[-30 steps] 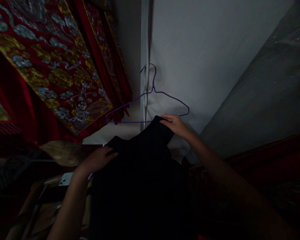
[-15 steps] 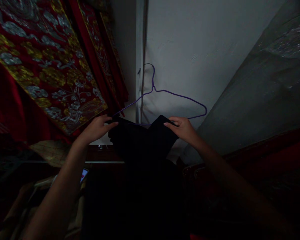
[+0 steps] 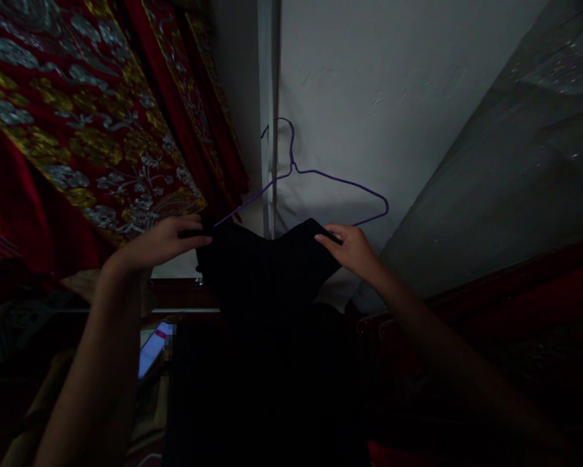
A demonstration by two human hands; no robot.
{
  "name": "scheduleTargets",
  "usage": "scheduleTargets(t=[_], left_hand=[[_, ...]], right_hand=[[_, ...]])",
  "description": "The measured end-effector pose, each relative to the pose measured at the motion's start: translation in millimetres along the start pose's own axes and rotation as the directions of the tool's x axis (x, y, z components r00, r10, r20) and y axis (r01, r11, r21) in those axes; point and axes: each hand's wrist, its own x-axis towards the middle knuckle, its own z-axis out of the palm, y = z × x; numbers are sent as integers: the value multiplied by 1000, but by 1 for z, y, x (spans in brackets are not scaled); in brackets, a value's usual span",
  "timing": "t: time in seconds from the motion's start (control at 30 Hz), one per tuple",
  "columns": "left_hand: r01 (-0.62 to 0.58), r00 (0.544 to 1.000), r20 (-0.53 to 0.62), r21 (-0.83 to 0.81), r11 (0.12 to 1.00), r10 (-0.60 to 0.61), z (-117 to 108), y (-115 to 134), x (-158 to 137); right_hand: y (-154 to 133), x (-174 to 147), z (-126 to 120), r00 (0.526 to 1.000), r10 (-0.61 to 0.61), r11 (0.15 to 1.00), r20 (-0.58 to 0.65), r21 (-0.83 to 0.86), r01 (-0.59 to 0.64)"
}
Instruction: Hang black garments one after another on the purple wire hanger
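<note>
A purple wire hanger (image 3: 340,178) hangs by its hook at a pale vertical post. Its left end runs into a black garment (image 3: 266,279), while its right end sticks out beyond the cloth. My left hand (image 3: 174,240) pinches the garment's upper left edge between thumb and fingers. At the upper right edge, my right hand (image 3: 347,245) grips the cloth, close below the hanger's lower bar. The garment's lower part merges into darkness, so its kind is hard to make out.
Red cloth with gold and silver embroidery (image 3: 96,136) hangs at the left. The pale post (image 3: 268,78) stands against a white wall (image 3: 369,84). Clear plastic sheeting (image 3: 505,168) slopes down at the right. A lit phone (image 3: 154,349) shows below my left forearm.
My left hand has shifted left with the garment's edge, spreading the cloth wider and covering the hanger's lower bar. More of the phone now shows. The view has shifted slightly.
</note>
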Motion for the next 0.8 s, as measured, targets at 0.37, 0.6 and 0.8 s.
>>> scheduleTargets(t=[0.37,0.6,0.8], left_hand=[[-191,932,-302,56,980,199,34,45,48],[-147,936,-308,100,984,171,30,30,43],[-55,817,-568,96,994,100,21,20,37]], right_hand=[[-16,-12,5,998,-38,997,-59,62,41],[6,-1,-50,869,41,998,-494,56,-15],[5,17,-88,976,209,959,-64,208,-192]])
